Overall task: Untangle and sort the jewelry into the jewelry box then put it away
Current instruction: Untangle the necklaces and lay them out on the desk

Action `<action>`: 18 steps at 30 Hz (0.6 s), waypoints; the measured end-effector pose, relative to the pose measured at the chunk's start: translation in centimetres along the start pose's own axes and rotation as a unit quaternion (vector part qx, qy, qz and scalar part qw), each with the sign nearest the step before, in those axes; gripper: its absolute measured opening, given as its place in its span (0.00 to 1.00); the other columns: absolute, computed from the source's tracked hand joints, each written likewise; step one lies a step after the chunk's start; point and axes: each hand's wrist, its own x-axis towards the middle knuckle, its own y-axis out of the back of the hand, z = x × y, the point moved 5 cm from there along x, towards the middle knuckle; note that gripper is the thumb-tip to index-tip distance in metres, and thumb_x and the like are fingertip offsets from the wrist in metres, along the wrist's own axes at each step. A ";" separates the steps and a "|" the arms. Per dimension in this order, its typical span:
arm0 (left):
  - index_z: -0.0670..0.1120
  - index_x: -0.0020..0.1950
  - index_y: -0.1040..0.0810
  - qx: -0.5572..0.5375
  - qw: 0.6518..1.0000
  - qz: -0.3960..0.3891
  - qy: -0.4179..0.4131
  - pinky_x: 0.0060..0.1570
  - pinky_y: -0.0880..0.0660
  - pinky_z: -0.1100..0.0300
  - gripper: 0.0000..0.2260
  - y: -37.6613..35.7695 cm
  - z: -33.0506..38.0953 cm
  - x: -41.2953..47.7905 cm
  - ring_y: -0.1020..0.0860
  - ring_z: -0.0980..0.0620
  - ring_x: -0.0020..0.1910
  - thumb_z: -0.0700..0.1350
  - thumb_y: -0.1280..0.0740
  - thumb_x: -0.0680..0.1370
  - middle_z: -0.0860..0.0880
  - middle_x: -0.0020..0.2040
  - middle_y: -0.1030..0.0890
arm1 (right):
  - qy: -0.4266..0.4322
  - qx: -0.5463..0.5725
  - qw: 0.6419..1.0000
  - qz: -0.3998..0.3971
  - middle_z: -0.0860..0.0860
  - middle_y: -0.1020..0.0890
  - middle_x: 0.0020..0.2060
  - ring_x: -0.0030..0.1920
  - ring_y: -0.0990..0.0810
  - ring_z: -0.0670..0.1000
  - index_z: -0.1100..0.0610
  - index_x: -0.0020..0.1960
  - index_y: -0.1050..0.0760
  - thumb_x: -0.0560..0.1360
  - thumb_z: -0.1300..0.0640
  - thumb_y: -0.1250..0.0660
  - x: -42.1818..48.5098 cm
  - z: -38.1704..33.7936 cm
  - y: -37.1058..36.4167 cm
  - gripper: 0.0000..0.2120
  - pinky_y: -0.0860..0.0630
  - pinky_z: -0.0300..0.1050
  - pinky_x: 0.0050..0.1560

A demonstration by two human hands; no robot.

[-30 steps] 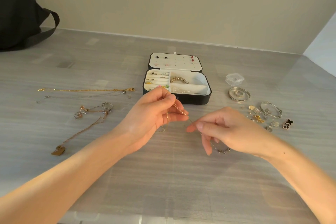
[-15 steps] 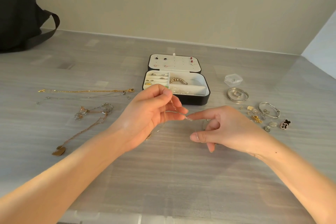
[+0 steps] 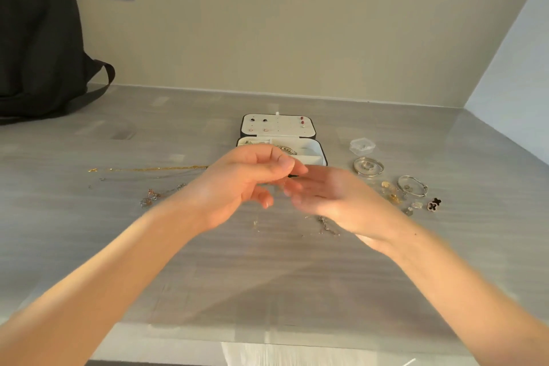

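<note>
Table [image 3: 267,276]: jewelry box [image 3: 322,151] at centre rear, lid [image 3: 279,125] laid back behind its tray. Left of box: long chain [image 3: 148,169] lying sideways, pendant cluster [image 3: 153,196] in front of it. Right of box: small container [image 3: 362,146], round dish [image 3: 368,166] just before it, bangle [image 3: 412,186] and loose pieces [image 3: 416,205] further right (too small to identify). Bag [image 3: 38,38] far left, against wall. Left hand [image 3: 237,184] and right hand [image 3: 332,199] before box, hiding its front edge.

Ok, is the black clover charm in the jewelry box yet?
No, the black clover charm lies on the table, right of the open jewelry box, near the silver bangle.
</note>
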 end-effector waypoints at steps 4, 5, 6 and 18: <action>0.41 0.43 0.22 0.105 0.994 0.022 -0.005 0.29 0.35 0.67 0.12 -0.9 1.0 -0.1 0.34 0.49 0.32 0.49 0.30 0.68 0.47 0.35 0.22 | 0.014 0.146 0.989 -0.006 0.50 0.17 0.38 0.40 0.19 0.49 0.60 0.50 0.22 0.77 0.65 0.37 -1.1 -1.4 -1.1 0.06 0.22 0.43 0.46; 0.44 0.41 0.21 0.123 0.992 0.030 -0.005 0.30 0.36 0.67 0.11 -1.1 1.2 -0.2 0.34 0.51 0.31 0.51 0.30 0.68 0.47 0.34 0.23 | 0.011 0.142 0.990 0.015 0.50 0.18 0.35 0.35 0.21 0.48 0.59 0.46 0.22 0.77 0.65 0.37 -1.4 -1.4 -1.0 0.06 0.23 0.42 0.42; 0.46 0.39 0.22 0.136 0.990 0.036 -0.005 0.31 0.37 0.66 0.09 -1.3 1.4 -0.3 0.33 0.53 0.30 0.51 0.29 0.67 0.49 0.34 0.22 | 0.007 0.127 0.991 0.038 0.50 0.19 0.32 0.32 0.23 0.47 0.58 0.43 0.22 0.76 0.64 0.36 -1.7 -1.4 -0.7 0.07 0.25 0.40 0.39; 0.44 0.40 0.20 0.235 0.971 0.046 0.016 0.30 0.34 0.68 0.05 -0.4 0.0 -2.1 0.31 0.58 0.27 0.43 0.33 0.75 0.54 0.27 0.26 | 0.009 0.037 0.988 0.150 0.47 0.29 0.22 0.26 0.36 0.46 0.61 0.42 0.20 0.77 0.58 0.36 -6.7 -1.7 6.0 0.10 0.37 0.34 0.29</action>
